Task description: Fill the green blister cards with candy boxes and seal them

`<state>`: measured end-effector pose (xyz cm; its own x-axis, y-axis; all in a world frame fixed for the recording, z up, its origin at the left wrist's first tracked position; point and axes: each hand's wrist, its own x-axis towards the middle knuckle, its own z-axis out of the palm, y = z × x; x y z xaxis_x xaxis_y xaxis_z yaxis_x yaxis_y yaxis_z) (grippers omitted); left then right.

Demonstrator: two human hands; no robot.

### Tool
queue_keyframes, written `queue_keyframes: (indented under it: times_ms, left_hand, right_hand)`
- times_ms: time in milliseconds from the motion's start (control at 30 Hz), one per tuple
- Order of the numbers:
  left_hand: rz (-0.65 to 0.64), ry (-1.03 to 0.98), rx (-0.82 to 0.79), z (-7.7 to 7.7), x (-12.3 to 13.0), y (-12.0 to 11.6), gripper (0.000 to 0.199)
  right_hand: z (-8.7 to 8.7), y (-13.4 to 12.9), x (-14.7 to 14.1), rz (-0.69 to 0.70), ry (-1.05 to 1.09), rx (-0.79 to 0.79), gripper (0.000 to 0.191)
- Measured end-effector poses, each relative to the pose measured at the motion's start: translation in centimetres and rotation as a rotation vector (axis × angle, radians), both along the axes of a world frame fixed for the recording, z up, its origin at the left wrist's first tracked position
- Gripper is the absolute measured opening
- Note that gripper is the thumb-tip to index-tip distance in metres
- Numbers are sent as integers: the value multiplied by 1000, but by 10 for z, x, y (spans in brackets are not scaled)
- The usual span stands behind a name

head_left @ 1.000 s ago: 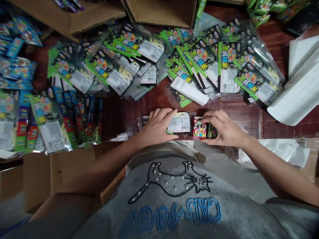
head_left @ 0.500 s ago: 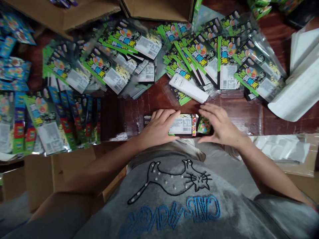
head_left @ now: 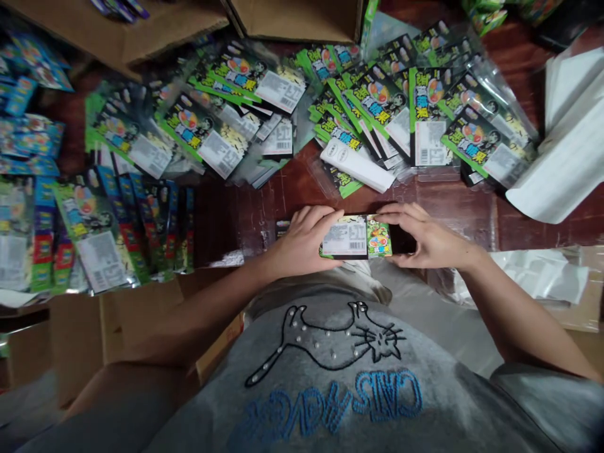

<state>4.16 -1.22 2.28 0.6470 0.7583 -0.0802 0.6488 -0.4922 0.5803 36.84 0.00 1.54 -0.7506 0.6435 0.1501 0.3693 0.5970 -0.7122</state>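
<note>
At the table's near edge my left hand (head_left: 309, 242) is closed on a flat black printed packet (head_left: 346, 239) with a white barcode label, its thumb along the far edge. A small green printed candy packet (head_left: 379, 239) meets the right end of the black packet; whether it lies inside or under it I cannot tell. My right hand (head_left: 425, 238) grips the green packet's right end between thumb and fingers, with a gap showing inside the curl. The left end of the black packet is hidden by my left hand.
Several similar clear-edged packets (head_left: 377, 104) are spread across the back. A folded white paper strip (head_left: 356, 165) lies before them. Filled packets (head_left: 94, 233) stand at left, beside blue packets (head_left: 33, 138). Cardboard boxes (head_left: 297, 19) border the back; white sheets (head_left: 561, 145) lie right.
The green packet has moved left and now sits level against the black packet's right end, covering the red-and-white piece seen there. My right hand has closed in on it.
</note>
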Motion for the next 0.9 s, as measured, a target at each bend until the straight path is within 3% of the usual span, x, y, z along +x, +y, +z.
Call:
queue_keyframes:
  times_ms: [133, 200, 267, 367, 500, 600, 733, 900]
  left_hand:
    - [208, 34, -28, 9, 8, -5, 103]
    - [332, -14, -59, 11, 11, -5, 109]
    - [423, -139, -73, 10, 13, -3, 99]
    - [421, -412, -88, 4, 19, 1, 71]
    - [365, -696, -243, -3, 26, 4, 78]
    - [373, -724, -369, -4, 20, 6, 71]
    - [420, -707, -482, -5, 4, 12, 46]
    - [516, -739, -498, -3, -5, 21, 30]
  right_hand:
    - [4, 4, -13, -54, 41, 42, 79]
    - [8, -1, -19, -183, 81, 14, 80]
    - [12, -8, -28, -335, 160, -97, 79]
    - [13, -17, -47, -509, 326, -300, 68]
    - [10, -13, -69, -640, 435, -351, 38]
    - [11, -8, -76, -617, 438, -420, 31]
    - [10, -12, -82, -599, 387, -472, 28]
    - [-2, -25, -102, -751, 474, -387, 42]
